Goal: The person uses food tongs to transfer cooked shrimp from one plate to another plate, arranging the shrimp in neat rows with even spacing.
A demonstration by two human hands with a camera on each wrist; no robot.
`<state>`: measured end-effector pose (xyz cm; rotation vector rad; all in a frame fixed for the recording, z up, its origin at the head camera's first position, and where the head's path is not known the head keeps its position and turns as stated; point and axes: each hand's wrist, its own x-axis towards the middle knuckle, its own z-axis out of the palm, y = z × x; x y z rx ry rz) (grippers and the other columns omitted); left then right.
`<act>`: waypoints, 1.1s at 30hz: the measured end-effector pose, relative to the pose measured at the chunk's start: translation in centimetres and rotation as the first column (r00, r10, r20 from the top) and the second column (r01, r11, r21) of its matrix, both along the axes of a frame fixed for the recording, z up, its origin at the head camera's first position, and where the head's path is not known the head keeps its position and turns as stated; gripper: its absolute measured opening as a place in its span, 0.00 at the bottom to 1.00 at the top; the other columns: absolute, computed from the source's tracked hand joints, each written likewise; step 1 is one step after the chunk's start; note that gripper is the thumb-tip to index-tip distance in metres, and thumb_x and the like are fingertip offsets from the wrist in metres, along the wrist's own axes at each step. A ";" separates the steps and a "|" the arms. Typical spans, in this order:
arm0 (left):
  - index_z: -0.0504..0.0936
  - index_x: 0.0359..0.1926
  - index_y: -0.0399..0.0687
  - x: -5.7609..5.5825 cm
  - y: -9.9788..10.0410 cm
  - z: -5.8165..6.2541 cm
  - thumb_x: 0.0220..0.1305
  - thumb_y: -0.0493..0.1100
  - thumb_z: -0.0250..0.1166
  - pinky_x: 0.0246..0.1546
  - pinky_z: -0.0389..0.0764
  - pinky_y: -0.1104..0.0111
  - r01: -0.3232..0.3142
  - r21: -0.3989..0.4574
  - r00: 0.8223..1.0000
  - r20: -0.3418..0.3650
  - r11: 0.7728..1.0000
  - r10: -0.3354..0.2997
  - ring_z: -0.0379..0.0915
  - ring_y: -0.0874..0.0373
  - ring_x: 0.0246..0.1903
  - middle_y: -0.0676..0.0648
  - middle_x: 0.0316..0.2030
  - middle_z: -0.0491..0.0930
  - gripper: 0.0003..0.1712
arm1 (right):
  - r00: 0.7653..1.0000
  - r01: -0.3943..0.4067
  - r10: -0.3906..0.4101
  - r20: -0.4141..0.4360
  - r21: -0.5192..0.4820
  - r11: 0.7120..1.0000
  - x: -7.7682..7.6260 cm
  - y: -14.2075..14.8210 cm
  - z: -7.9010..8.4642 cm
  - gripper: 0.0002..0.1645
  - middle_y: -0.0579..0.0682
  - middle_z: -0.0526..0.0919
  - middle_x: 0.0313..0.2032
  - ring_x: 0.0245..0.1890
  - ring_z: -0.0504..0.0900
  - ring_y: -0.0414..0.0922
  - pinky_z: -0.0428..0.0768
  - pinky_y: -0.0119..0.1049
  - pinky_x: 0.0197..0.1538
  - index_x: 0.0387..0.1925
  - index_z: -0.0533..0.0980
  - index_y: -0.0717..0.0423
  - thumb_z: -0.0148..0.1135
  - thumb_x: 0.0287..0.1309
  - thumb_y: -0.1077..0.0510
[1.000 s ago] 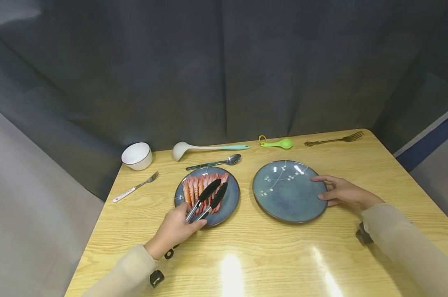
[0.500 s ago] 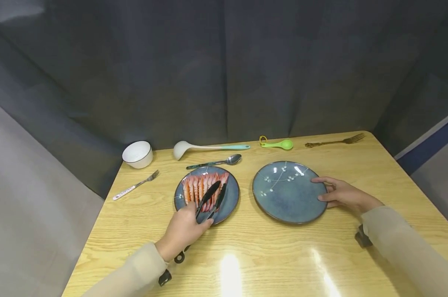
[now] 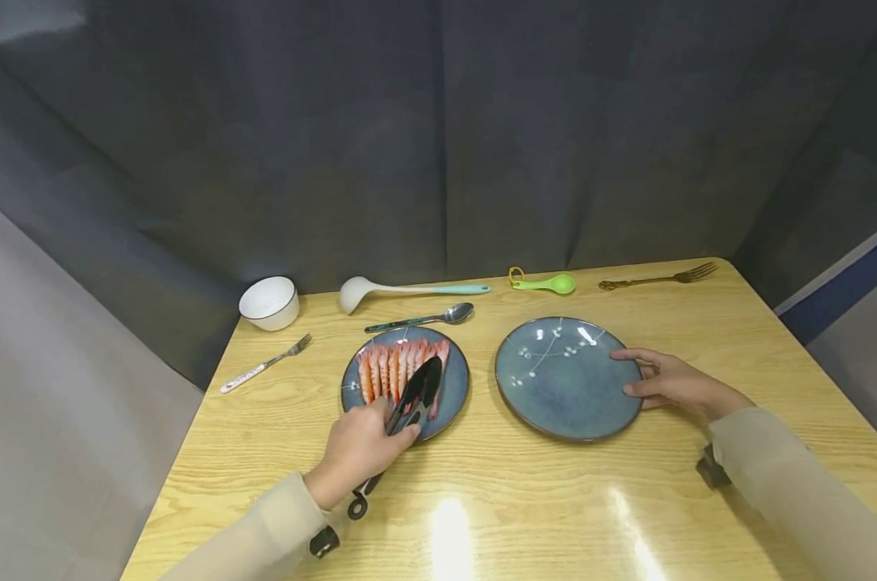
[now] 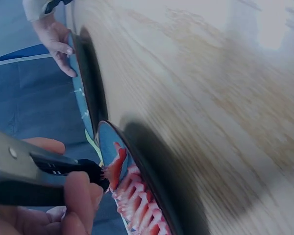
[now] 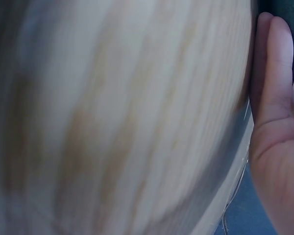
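left hand (image 3: 361,442) curled round tongs (image 3: 413,394) | right hand (image 3: 674,382) pinched right plate (image 3: 569,391) rim | outermost shrimp (image 4: 116,165) risked slipping if tongs nipped too little

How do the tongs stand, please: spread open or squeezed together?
Squeezed nearly together: the head view shows the black ends of the tongs close side by side, gripped by the left hand.

The wood-grain desk (image 3: 540,492) carried a white bowl (image 3: 269,305), small fork (image 3: 267,365) and smaller blue plate (image 3: 455,391) toward ten o'clock; ladle (image 3: 402,289) and metal spoon (image 3: 427,319) toward eleven; green measuring spoon (image 3: 543,285) toward one; bronze fork (image 3: 649,281) and larger blue plate (image 3: 569,387) toward two.
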<state>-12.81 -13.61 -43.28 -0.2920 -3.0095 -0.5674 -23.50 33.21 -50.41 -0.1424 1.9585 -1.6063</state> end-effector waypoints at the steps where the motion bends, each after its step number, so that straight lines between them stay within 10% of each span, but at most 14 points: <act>1: 0.64 0.16 0.51 0.0 0.0 0.1 0.47 0.64 0.60 0.07 0.52 0.72 0.000 0.017 1.000 0.016 1.000 0.000 0.50 0.65 0.06 0.55 0.07 0.59 0.25 | 1.000 0.000 0.000 -0.002 0.006 1.000 0.0 0.0 0.0 0.43 0.68 0.62 0.54 0.45 0.74 0.52 0.73 0.46 0.41 0.64 0.50 0.54 0.61 0.49 0.64; 18: 0.68 0.20 0.49 -2.3 5.3 1.4 0.49 0.64 0.58 0.08 0.56 0.71 0.110 0.249 0.988 0.082 0.962 -0.135 0.52 0.64 0.07 0.55 0.08 0.59 0.24 | 1.000 -0.002 0.001 -0.031 -0.021 1.000 0.7 0.0 0.5 0.41 0.68 0.55 0.58 0.46 0.73 0.51 0.73 0.46 0.41 0.63 0.50 0.55 0.59 0.50 0.64; 33: 0.68 0.21 0.49 -4.3 8.8 -0.6 0.48 0.67 0.56 0.07 0.63 0.70 0.107 0.305 0.972 0.168 0.946 -0.164 0.59 0.62 0.06 0.52 0.09 0.65 0.26 | 1.000 0.008 -0.008 -0.008 -0.003 1.000 0.6 0.2 0.8 0.41 0.66 0.55 0.59 0.48 0.72 0.51 0.73 0.46 0.42 0.63 0.52 0.53 0.60 0.49 0.63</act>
